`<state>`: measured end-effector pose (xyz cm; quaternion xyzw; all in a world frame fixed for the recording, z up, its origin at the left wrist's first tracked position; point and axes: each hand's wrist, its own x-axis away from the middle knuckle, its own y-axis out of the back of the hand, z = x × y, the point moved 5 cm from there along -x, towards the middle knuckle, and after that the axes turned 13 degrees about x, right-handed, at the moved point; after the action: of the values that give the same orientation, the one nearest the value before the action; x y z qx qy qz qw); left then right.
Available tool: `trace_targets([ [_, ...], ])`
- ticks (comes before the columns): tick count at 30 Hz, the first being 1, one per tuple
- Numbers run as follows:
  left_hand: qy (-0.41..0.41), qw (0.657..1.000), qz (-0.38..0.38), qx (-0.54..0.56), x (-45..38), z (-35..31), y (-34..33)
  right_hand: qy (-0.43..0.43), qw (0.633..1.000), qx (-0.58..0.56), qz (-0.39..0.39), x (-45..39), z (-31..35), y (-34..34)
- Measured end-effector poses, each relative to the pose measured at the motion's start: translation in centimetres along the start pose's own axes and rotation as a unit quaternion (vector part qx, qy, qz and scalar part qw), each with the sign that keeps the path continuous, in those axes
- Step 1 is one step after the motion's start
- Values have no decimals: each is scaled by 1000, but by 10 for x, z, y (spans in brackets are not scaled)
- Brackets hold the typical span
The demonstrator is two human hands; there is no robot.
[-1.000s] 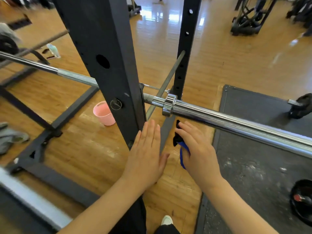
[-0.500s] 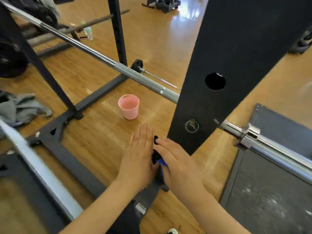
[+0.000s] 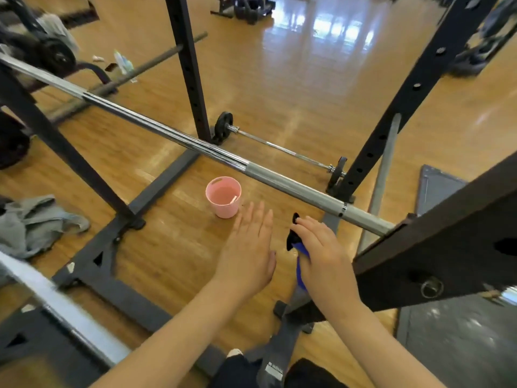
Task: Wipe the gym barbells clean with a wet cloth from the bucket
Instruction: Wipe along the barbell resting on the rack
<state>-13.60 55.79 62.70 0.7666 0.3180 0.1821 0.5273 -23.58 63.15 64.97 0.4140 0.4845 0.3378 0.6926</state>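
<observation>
Head view, sole entry: right hand (image 3: 321, 256) curled round a dark blue cloth (image 3: 297, 249), held below the racked barbell (image 3: 251, 168); left hand (image 3: 249, 253) flat, fingers straight, holding nothing. Pink bucket (image 3: 223, 200) of water on the floor beneath the bar. Progress, judged: cloth not on the bar; whether any stretch is already wiped cannot be told.

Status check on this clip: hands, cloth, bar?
Left hand open, empty. Right hand grips blue cloth, off the barbell. Pink bucket ahead; nothing between.
</observation>
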Motion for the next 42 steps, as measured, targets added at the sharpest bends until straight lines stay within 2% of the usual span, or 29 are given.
trace_targets([
  [5,3,999,-26,28,-23,12,21,-23,1000,-4,-19,-31,-13,11],
  [9,22,1000,-11,4,-32,22,27,-16,1000,-21,-14,-49,-11,-1],
  [12,-14,1000,-11,-6,-35,27,28,-4,1000,-29,0,-56,1,-12],
  [18,-21,999,14,33,-47,61,31,-24,1000,-13,3,-72,27,-32],
  [26,-124,992,-9,14,-71,170,72,-109,993,-10,-33,-130,107,-76],
  [33,-147,987,-15,-64,-85,250,110,-153,988,9,-34,-159,153,-102],
  [39,-143,986,-5,-82,-79,261,107,-67,997,25,-42,-181,174,-114],
  [42,-138,988,-5,-63,-72,269,106,-61,997,19,-43,-190,180,-117],
])
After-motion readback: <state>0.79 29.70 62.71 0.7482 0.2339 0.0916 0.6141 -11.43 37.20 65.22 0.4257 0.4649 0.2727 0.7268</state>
